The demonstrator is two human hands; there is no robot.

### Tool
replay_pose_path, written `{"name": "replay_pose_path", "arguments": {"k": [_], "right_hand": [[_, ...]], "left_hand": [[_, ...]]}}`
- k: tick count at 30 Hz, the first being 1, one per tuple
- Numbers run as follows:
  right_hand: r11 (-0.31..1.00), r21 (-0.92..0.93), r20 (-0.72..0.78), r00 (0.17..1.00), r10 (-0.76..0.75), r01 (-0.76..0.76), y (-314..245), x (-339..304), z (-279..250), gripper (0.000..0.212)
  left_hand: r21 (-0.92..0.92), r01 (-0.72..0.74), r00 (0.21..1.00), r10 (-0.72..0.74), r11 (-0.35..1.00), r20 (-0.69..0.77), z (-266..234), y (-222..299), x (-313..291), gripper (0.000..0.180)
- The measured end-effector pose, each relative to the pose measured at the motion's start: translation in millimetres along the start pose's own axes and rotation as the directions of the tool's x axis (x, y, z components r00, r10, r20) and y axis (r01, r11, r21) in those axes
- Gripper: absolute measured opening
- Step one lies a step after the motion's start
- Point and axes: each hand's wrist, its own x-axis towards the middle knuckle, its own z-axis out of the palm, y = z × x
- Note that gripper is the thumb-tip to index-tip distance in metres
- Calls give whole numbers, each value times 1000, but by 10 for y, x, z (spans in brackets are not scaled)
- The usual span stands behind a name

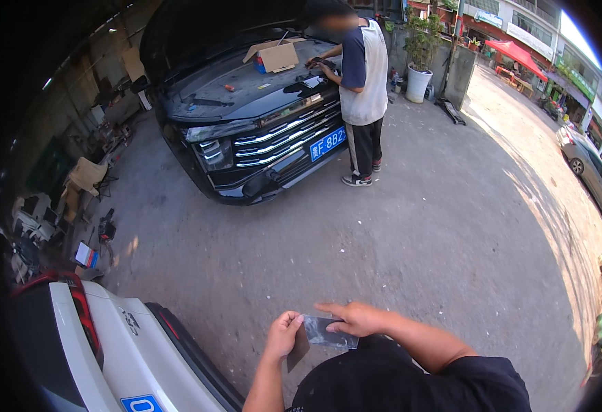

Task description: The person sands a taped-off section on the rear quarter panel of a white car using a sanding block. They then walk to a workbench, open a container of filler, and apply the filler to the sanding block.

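The left hand (285, 334) pinches a grey sheet's (330, 332) left edge and a brown piece (298, 349); the right hand (357, 318) grips its right side under the thumb, index finger outstretched. The sheet is near, before the torso. A white car (119, 343) stands near left; far off, a co-worker (368, 82) stands at a dark car (201, 106) bearing a box (278, 58).

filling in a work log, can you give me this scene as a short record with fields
left hand: holds a brown flat piece
right hand: grips a dark, smudged sheet
ahead: black car, cardboard box on its hood
other person: standing at the black car's front
lower left: white car
ground: grey pavement
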Motion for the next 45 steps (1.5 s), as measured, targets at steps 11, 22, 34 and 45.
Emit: {"name": "replay_pose_path", "arguments": {"k": [11, 22, 34, 45], "right_hand": [[971, 232, 9, 999, -54, 50, 701, 1156, -746, 61], [919, 388, -108, 986, 124, -73, 832, 2438, -1192, 57], [981, 192, -158, 987, 4, 27, 537, 4375, -337, 54], [931, 338, 196, 958, -211, 136, -445, 5944, 252, 73]], "left_hand": [[39, 77, 979, -68, 996, -194, -144, 330, 884, 10], [-123, 120, 902, -160, 985, -401, -584, 420, 1425, 29], [-407, -124, 823, -135, 905, -552, -2075, 806, 2235, 24], [-94, -450, 269, 34, 888, -963, -4079, 1440, 2893, 29]]}}
